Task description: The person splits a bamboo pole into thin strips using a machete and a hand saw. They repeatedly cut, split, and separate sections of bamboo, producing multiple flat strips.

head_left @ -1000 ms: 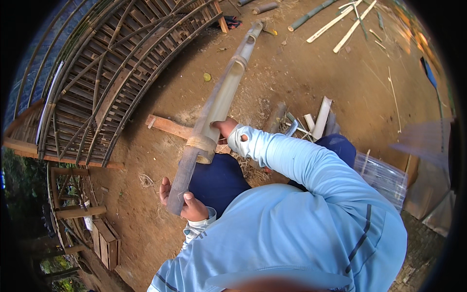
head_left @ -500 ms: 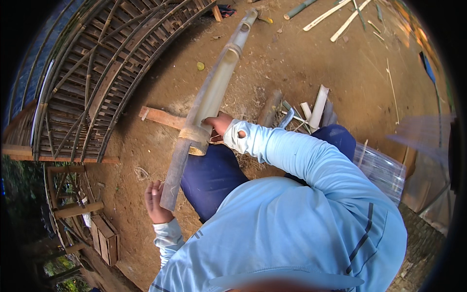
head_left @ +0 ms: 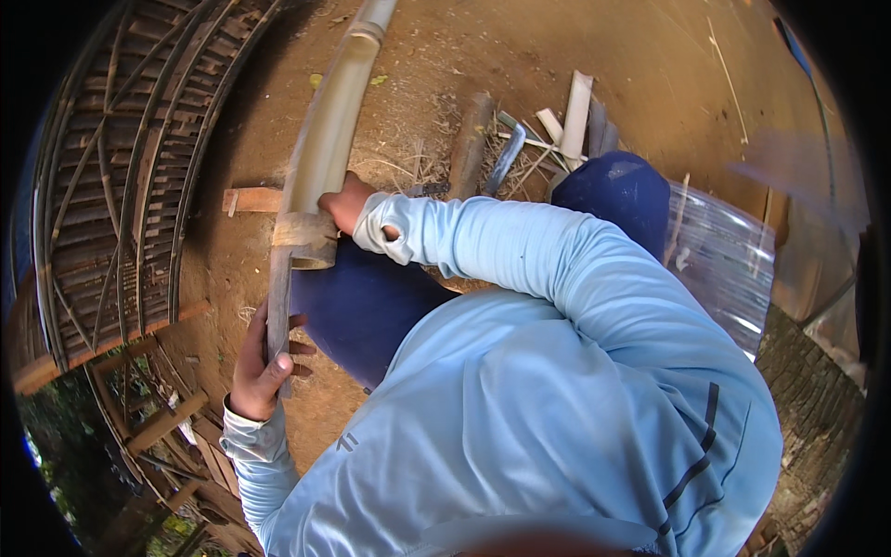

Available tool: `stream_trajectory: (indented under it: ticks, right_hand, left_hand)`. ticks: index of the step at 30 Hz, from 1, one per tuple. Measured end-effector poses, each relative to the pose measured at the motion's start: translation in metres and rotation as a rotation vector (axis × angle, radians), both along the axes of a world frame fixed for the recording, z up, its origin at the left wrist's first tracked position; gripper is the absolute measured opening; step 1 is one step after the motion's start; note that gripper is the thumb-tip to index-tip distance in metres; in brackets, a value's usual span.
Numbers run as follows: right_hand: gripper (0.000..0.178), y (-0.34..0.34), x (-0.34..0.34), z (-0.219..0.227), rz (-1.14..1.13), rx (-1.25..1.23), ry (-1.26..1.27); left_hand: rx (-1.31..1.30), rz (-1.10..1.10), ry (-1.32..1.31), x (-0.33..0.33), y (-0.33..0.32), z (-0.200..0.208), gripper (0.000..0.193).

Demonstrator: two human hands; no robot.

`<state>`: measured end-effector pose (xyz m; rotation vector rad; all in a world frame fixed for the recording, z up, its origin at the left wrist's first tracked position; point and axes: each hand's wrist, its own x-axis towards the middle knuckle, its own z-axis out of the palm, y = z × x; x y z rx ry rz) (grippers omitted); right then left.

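A long split bamboo pole (head_left: 327,139) runs from the top edge down toward my left side, its pale hollow facing up. Near its lower end is a thick node ring, and past that only a narrow greyish strip of wall continues. My left hand (head_left: 257,367) is wrapped around this strip close to its tip, thumb on the near side. Just above the node, my right hand (head_left: 348,202) grips the pole's right edge; some of its fingers are hidden. My dark blue trouser leg (head_left: 371,297) is beneath and beside the pole's lower end.
A reddish wooden board (head_left: 252,200) lies under the pole. Ahead of my knees are a curved metal blade (head_left: 504,160), a bamboo log (head_left: 471,144) and split pieces (head_left: 576,111). A slatted bamboo structure (head_left: 121,176) stands left; clear plastic sheeting (head_left: 719,251) is at right.
My left hand, earlier beside the strip with fingers raised, has closed around it. In the picture the pole and both hands sit further left, and the pole's far end has left view.
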<state>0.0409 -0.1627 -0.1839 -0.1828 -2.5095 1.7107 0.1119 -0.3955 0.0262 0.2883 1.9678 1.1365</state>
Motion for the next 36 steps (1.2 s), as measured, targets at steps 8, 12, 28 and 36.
stream_trajectory:
  ticks: [8,12,28,36]
  right_hand:
    - [0.064,0.036,0.043,-0.060,-0.219,-0.494,-0.060]
    - [0.053,0.112,0.055,-0.163,-0.355,0.013,-0.499]
    - [0.078,0.123,0.082,-0.335,-0.550,-0.058,-1.198]
    - [0.047,0.118,0.084,-0.402,0.052,0.443,-1.289]
  left_hand:
    - [-0.005,0.137,-0.113,-0.013,-0.008,0.001,0.094]
    - [0.023,0.135,-0.072,-0.010,-0.011,-0.009,0.102]
    - [-0.227,0.152,-0.021,-0.006,0.004,0.007,0.117]
    - [-0.230,0.182,-0.065,-0.011,0.025,0.011,0.119]
